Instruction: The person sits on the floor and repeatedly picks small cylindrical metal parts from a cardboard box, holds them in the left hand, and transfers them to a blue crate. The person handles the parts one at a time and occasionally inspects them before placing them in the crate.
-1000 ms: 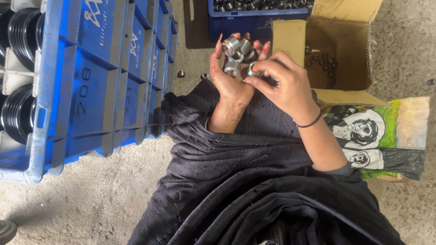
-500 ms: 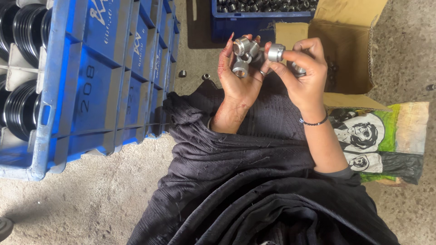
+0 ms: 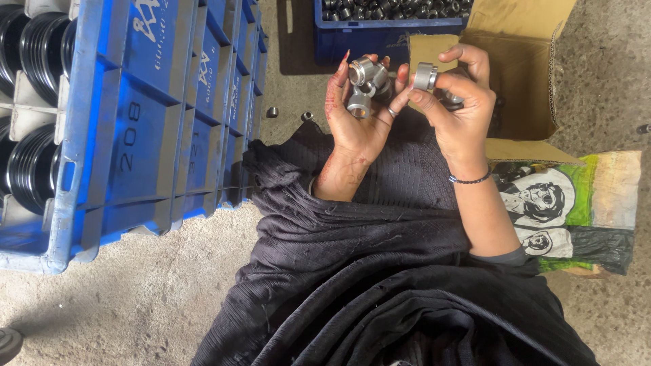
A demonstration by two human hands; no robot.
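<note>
Your left hand (image 3: 356, 125) cups a metal cross-shaped joint pc (image 3: 365, 85), fingers curled round it, held above your lap in front of the cardboard box (image 3: 522, 81). Your right hand (image 3: 454, 102) pinches a small bearing cap (image 3: 425, 76) btwn thumb & forefinger, just beside the pc. Looks like the cap-fitting step; next calls for lining the cap's open end square w/ a bare arm of the cross.

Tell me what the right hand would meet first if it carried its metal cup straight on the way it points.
Probably the cross-shaped metal part in the left hand; the right hand holds its cup pointing that way, depth unclear.
</note>
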